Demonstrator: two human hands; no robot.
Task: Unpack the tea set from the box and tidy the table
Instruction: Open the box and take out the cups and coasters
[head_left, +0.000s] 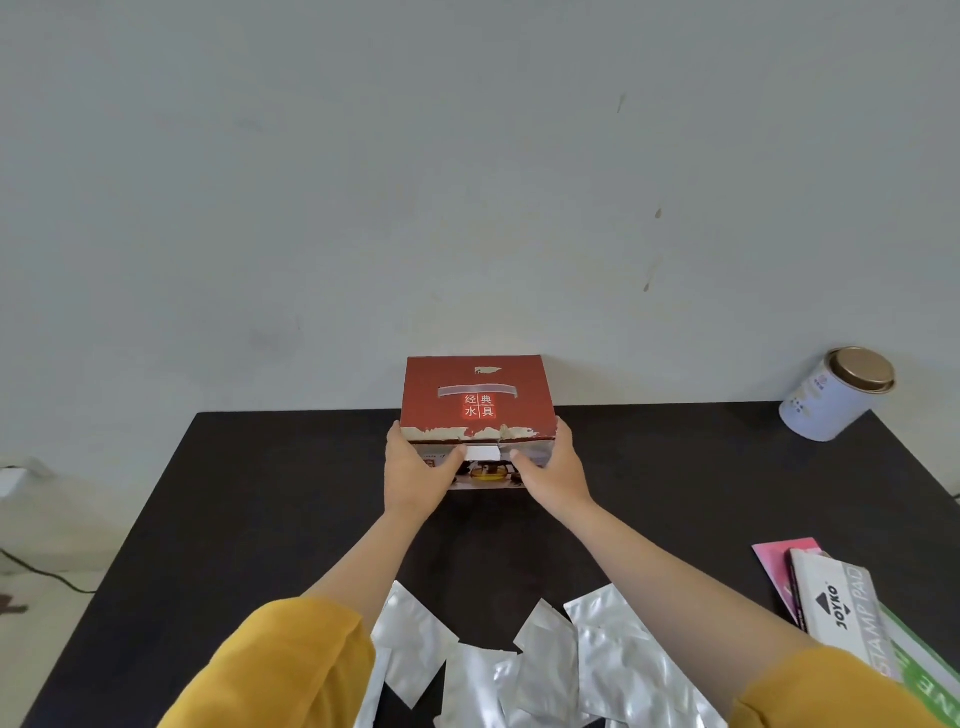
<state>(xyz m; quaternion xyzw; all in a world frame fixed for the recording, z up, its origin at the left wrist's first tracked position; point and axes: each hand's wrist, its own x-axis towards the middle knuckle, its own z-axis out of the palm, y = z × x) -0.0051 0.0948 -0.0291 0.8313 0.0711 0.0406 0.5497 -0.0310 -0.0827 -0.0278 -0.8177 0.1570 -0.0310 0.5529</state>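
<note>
A red cardboard box (477, 395) with white Chinese characters on its lid stands at the far middle of the dark table (260, 493). The lid's front edge is torn and its flaps are closed. My left hand (415, 467) grips the box's front left corner, thumb on the front face. My right hand (553, 467) grips the front right corner the same way. The contents of the box are hidden.
Several silver foil sachets (587, 660) lie scattered at the table's near edge between my forearms. A Joyko stamp pad box (841, 608) and pink and green packets lie at the right edge. A white tin with a gold lid (836, 395) stands at the far right corner.
</note>
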